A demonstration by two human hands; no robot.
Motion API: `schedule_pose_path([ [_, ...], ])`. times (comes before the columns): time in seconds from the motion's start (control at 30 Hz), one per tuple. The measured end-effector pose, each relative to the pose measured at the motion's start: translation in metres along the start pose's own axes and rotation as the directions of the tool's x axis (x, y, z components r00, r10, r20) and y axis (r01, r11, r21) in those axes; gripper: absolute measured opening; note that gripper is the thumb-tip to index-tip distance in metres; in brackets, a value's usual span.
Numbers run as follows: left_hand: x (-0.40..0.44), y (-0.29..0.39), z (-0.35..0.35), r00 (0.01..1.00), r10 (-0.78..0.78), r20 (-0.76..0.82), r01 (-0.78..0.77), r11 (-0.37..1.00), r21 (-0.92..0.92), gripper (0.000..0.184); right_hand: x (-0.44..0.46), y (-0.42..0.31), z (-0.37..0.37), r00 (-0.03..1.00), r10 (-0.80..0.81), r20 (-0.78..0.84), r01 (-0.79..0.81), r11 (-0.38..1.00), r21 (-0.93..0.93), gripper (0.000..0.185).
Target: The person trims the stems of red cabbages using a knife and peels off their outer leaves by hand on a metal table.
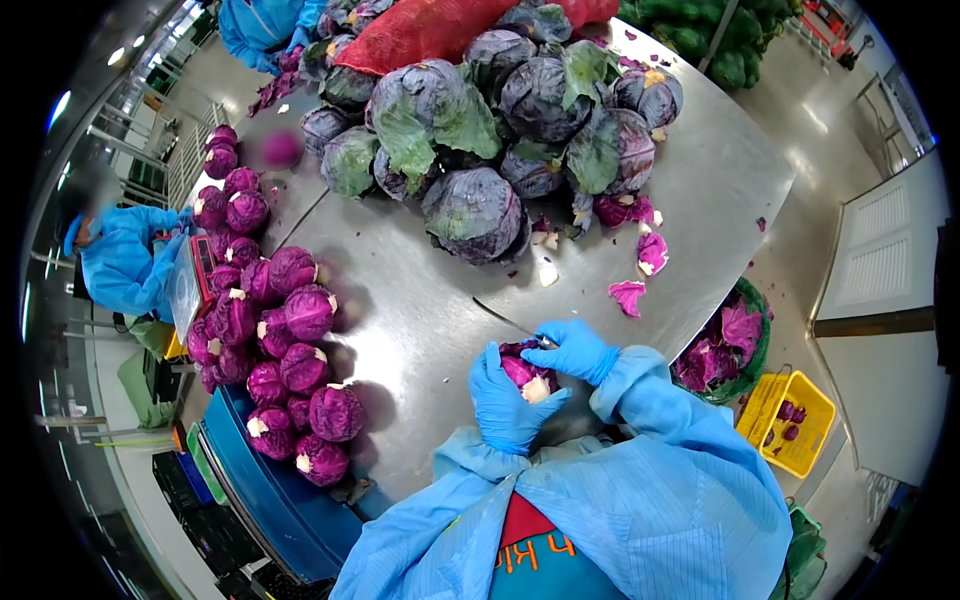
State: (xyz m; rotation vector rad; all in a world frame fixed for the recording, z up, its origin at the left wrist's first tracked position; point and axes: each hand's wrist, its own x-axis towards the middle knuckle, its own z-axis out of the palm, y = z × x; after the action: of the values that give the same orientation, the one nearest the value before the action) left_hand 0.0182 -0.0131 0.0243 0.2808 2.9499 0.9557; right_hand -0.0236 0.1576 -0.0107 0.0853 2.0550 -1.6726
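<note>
My left hand (508,402) is wrapped round a trimmed red cabbage (522,370), its pale cut stem facing me. Close on its right, my right hand (577,352) is closed on a knife (503,316); a thin dark blade seems to reach out to the upper left, and the fingers hide most of the handle. Both hands wear blue gloves. Ahead lies a heap of untrimmed red cabbages (474,212) with dull outer leaves. To the left is a pile of peeled purple cabbages (309,312).
Loose purple leaves (628,296) and pale scraps lie on the steel table (420,330). A red mesh sack (415,38) tops the heap. At right stand a green basket of leaves (768,340) and a yellow crate (818,440). Co-workers in blue (128,262) are at left and far left.
</note>
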Motion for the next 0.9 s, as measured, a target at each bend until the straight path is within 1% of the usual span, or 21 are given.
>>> schedule_pose_path([
  [0.03, 0.001, 0.001, 0.0, 1.0, 0.007, -0.024, -0.006, 0.999, 0.038, 0.12, -0.002, -0.003, 0.003, 0.999, 0.021, -0.028, -0.022, 0.998, -0.052, 0.039],
  [0.13, 0.006, 0.005, -0.003, 0.996, -0.001, 0.088, -0.005, 0.998, 0.07, 0.117, 0.001, -0.008, 0.005, 0.984, -0.11, -0.138, 0.095, 0.99, -0.109, 0.041],
  [0.17, 0.006, 0.007, -0.001, 0.995, 0.008, 0.096, -0.015, 0.997, 0.074, 0.116, 0.009, 0.003, 0.008, 0.969, -0.195, -0.149, 0.181, 0.978, -0.103, 0.044],
  [0.27, 0.009, 0.011, 0.005, 0.991, 0.048, 0.123, -0.058, 0.995, 0.08, 0.115, 0.013, -0.017, 0.005, 0.993, -0.044, -0.111, 0.01, 0.959, -0.285, 0.043],
  [0.3, 0.01, 0.012, 0.001, 0.989, 0.061, 0.135, -0.073, 0.994, 0.085, 0.114, 0.013, -0.015, 0.005, 0.988, -0.03, -0.151, 0.001, 0.982, -0.188, 0.036],
  [0.33, 0.01, 0.012, -0.002, 0.987, 0.07, 0.147, -0.083, 0.992, 0.09, 0.114, 0.014, -0.01, 0.006, 0.975, -0.032, -0.218, -0.003, 0.988, -0.157, 0.034],
  [0.4, 0.008, 0.009, -0.003, 0.971, 0.188, 0.148, -0.205, 0.972, 0.112, 0.115, 0.018, 0.003, 0.007, 0.941, -0.034, -0.337, 0.0, 0.995, -0.1, 0.032],
  [0.43, 0.006, 0.007, -0.004, 0.958, 0.245, 0.151, -0.265, 0.956, 0.127, 0.115, 0.024, 0.01, 0.0, 0.894, -0.019, -0.447, -0.043, 0.991, -0.128, 0.03],
  [0.47, 0.002, 0.006, -0.006, 0.951, 0.258, 0.172, -0.284, 0.947, 0.15, 0.116, 0.027, 0.025, -0.009, 0.868, -0.054, -0.494, 0.036, 0.998, -0.046, 0.027],
  [0.5, -0.001, 0.007, -0.007, 0.942, 0.274, 0.193, -0.307, 0.936, 0.171, 0.116, 0.03, 0.031, -0.019, 0.798, 0.024, -0.602, -0.149, 0.976, -0.16, 0.024],
  [0.53, -0.004, 0.007, -0.008, 0.933, 0.288, 0.218, -0.329, 0.926, 0.187, 0.116, 0.027, 0.04, -0.034, 0.724, -0.043, -0.689, -0.159, 0.961, -0.228, 0.022],
  [0.57, -0.004, 0.004, -0.008, 0.944, 0.257, 0.205, -0.291, 0.944, 0.155, 0.117, 0.022, 0.049, -0.054, 0.676, -0.011, -0.737, -0.242, 0.941, -0.236, 0.024],
  [0.6, -0.004, 0.0, -0.008, 0.958, 0.227, 0.176, -0.25, 0.96, 0.124, 0.117, 0.009, 0.064, -0.073, 0.644, -0.16, -0.748, -0.198, 0.91, -0.365, 0.032],
  [0.67, -0.004, -0.008, -0.009, 0.98, 0.163, 0.118, -0.17, 0.984, 0.056, 0.118, -0.014, 0.055, -0.087, 0.468, -0.372, -0.802, -0.263, 0.808, -0.528, 0.047],
  [0.7, -0.001, -0.012, -0.009, 0.982, 0.165, 0.095, -0.165, 0.986, 0.0, 0.119, -0.022, 0.052, -0.086, 0.55, -0.273, -0.789, -0.241, 0.853, -0.463, 0.05],
  [0.77, 0.002, -0.008, -0.011, 0.977, 0.18, 0.111, -0.184, 0.983, 0.028, 0.119, -0.039, 0.05, -0.07, 0.7, -0.074, -0.711, -0.218, 0.925, -0.311, 0.055],
  [0.8, 0.003, -0.006, -0.012, 0.975, 0.187, 0.119, -0.193, 0.98, 0.045, 0.119, -0.043, 0.045, -0.052, 0.775, -0.033, -0.632, -0.143, 0.964, -0.225, 0.054],
  [0.83, 0.004, -0.003, -0.013, 0.975, 0.185, 0.122, -0.193, 0.98, 0.055, 0.119, -0.05, 0.024, -0.034, 0.85, 0.118, -0.513, -0.193, 0.977, -0.095, 0.055],
  [0.87, 0.004, 0.0, -0.012, 0.975, 0.186, 0.125, -0.195, 0.979, 0.067, 0.118, -0.052, 0.025, -0.009, 0.885, 0.092, -0.457, -0.121, 0.992, -0.034, 0.059],
  [0.9, 0.005, 0.003, -0.011, 0.974, 0.186, 0.128, -0.197, 0.977, 0.08, 0.118, -0.056, 0.016, 0.009, 0.909, 0.178, -0.376, -0.165, 0.984, 0.067, 0.063],
])
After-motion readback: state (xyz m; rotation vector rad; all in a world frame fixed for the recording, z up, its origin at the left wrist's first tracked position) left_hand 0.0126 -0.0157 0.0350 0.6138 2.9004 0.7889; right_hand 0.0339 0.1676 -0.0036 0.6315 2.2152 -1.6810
